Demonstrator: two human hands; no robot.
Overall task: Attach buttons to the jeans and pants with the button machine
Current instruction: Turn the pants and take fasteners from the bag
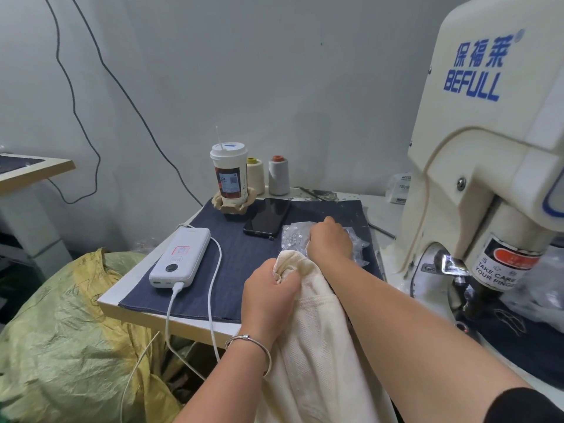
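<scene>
Fingers (285, 277) of your left hand (268, 296) are curled tight on a bunched fold of the cream pants (314, 325), pinching the cloth at its top edge; the garment hangs from there down toward your lap, not yet near the press. Your right hand (331, 239) lies just beyond, knuckles up, on the clear bag of buttons (294, 236). Its fingers are hidden under the hand, so you cannot tell whether they are closed on a button or only feeling for one.

What could go wrong from here: the bag is loose and crinkled, and a careless pull could spill small parts across the dark cloth mat (244, 257) on the worktop (171, 326), or nudge the phone (268, 216) lying just beside it. Your left grip holds only a fold, so the waistband could slide off the edge. The charging cable (213, 288) from the power bank (181, 257) trails close to that hand and could snag.

Farther right, the button machine (488, 166) carries a finger warning above its punch; feeding bunched cloth there with fingertips close would be the real hazard. A lidded cup (229, 175) stands at the back edge.
</scene>
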